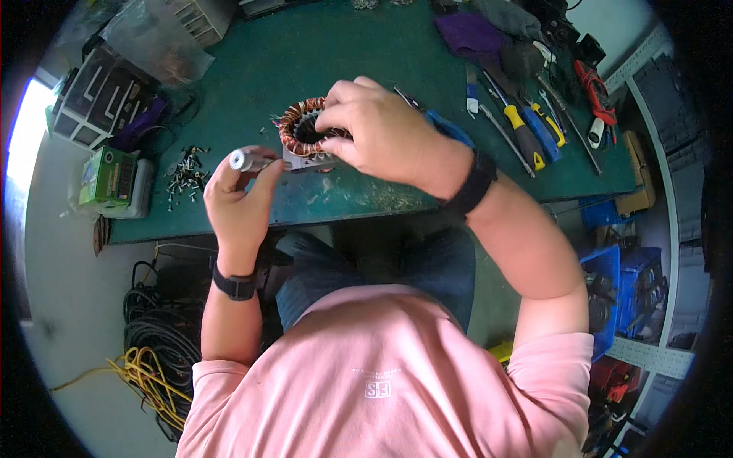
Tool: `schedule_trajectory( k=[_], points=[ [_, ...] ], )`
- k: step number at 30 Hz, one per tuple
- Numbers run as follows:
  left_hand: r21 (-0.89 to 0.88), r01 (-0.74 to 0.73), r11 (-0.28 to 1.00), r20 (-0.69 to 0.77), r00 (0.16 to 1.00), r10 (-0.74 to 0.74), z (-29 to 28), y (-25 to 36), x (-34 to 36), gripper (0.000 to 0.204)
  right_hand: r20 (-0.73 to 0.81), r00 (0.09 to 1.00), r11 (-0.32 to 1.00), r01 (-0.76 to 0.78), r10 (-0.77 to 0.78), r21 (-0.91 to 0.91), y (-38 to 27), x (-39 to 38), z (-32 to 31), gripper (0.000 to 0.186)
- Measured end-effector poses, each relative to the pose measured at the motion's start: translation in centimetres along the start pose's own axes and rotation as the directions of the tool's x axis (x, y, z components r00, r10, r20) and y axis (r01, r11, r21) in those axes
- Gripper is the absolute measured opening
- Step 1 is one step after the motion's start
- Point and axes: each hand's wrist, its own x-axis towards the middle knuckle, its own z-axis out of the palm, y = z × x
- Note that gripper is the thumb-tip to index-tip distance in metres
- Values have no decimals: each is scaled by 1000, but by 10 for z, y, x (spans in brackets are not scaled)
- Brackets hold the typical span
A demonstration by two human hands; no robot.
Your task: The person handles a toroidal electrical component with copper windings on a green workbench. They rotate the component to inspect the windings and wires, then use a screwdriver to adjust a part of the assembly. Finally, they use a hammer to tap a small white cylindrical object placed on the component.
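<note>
A motor stator (295,126) with a ring of copper windings lies on the green workbench, its round opening facing up and toward me. My right hand (382,130) reaches over it from the right, fingers and thumb closed on the ring's right side, which they partly hide. Just left of the stator, my left hand (238,187) pinches a short silver cylindrical tool (244,160) between thumb and fingers. The tool's thin end points toward the stator's base; its exact kind I cannot make out.
Loose screws (187,175) lie scattered left of my left hand, beside a green box (109,174) and a small drawer unit (95,99). To the right are several screwdrivers (523,136), a red clamp meter (595,91) and a purple cloth (469,34). The workbench's front edge (343,221) runs before me.
</note>
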Motion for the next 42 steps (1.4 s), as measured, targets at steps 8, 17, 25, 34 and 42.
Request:
schedule_trajectory(
  k=[8, 17, 25, 34, 42],
  points=[
    [-288, 49, 956, -174, 979, -102, -21, -37, -22, 9, 17, 998, 996, 61, -60, -63, -6, 7, 19, 20],
    [-362, 90, 928, -170, 972, -160, -11, -51, -25, 11, 193, 981, 969, 75, -29, -237, -13, 15, 21, 20],
    [-250, 68, 966, -168, 979, -112, -10, -60, -24, 13, 248, 969, 975, 66, -11, -213, -14, 16, 20, 17],
    [-260, 61, 964, -178, 978, -110, -9, -60, -24, 12, 206, 978, 974, 63, -17, -219, -15, 15, 25, 16],
    [-505, 99, 858, -65, 986, -152, -3, -31, -18, 10, 184, 983, 985, 48, -17, -164, -10, 14, 26, 15]
  ],
)
